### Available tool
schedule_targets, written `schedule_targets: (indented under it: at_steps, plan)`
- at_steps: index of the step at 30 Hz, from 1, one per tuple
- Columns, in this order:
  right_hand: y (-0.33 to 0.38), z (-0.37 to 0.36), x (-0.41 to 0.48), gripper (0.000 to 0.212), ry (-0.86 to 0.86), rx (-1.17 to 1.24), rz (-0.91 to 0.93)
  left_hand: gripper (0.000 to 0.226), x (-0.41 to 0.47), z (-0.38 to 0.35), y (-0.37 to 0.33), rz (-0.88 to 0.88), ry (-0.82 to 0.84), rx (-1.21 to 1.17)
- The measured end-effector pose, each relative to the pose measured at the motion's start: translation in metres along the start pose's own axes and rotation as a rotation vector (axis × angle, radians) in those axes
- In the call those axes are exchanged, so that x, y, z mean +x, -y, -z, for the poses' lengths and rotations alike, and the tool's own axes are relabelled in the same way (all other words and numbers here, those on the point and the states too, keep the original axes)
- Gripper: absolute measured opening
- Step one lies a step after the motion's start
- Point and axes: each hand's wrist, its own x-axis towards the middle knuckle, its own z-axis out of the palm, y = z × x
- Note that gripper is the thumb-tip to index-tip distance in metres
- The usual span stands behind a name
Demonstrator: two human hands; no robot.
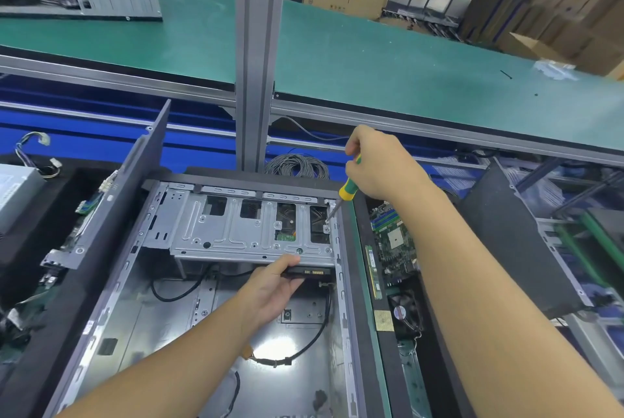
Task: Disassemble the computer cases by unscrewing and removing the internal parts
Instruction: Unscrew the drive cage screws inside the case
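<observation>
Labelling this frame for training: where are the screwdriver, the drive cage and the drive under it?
screwdriver (346, 188): head view, on its yellow-and-green handle.
drive cage (233, 232): head view, on its flat metal top.
drive (314, 272): head view, on its exposed connector edge.

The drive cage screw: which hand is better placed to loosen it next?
Right, likely: the right hand grips the screwdriver, tip at the screw; the left hand holds the drive below the cage.

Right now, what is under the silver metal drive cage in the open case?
A flat black drive, gripped by the left hand, sticks out below the silver metal drive cage. Its cutouts show a green board patch. The plate covers the rest.
</observation>
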Motion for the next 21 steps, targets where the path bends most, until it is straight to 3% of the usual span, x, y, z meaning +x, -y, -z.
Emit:
schedule_targets:
  at_steps: [7,8,10,12,13,14,17,21]
  plan:
    - [-0.012,0.023,-0.010,0.016,-0.083,0.041,-0.005,0.066,-0.006,0.006,-0.001,-0.002,-0.065,0.218]
    - [-0.015,0.027,-0.013,0.017,-0.096,0.041,-0.009,0.078,-0.011,0.007,-0.003,0.036,-0.092,0.331]
    - [-0.022,0.031,-0.021,0.017,-0.116,0.040,-0.028,0.093,-0.032,0.009,-0.011,0.193,-0.120,0.798]
    - [-0.032,0.035,-0.029,0.015,-0.124,0.055,-0.063,0.079,-0.050,0.012,-0.026,0.313,-0.050,1.312]
    - [-0.037,0.036,-0.034,0.015,-0.128,0.072,-0.081,0.067,-0.058,0.007,-0.033,0.276,-0.001,1.458]
    - [-0.040,0.037,-0.038,0.015,-0.134,0.092,-0.095,0.057,-0.062,-0.001,-0.041,0.156,0.022,1.493]
    - [-0.046,0.040,-0.049,0.014,-0.140,0.120,-0.120,0.019,-0.056,-0.041,-0.047,-0.296,0.028,1.288]
    - [-0.047,0.043,-0.063,0.014,-0.129,0.206,-0.163,0.041,-0.039,-0.082,-0.025,-0.204,0.156,1.130]
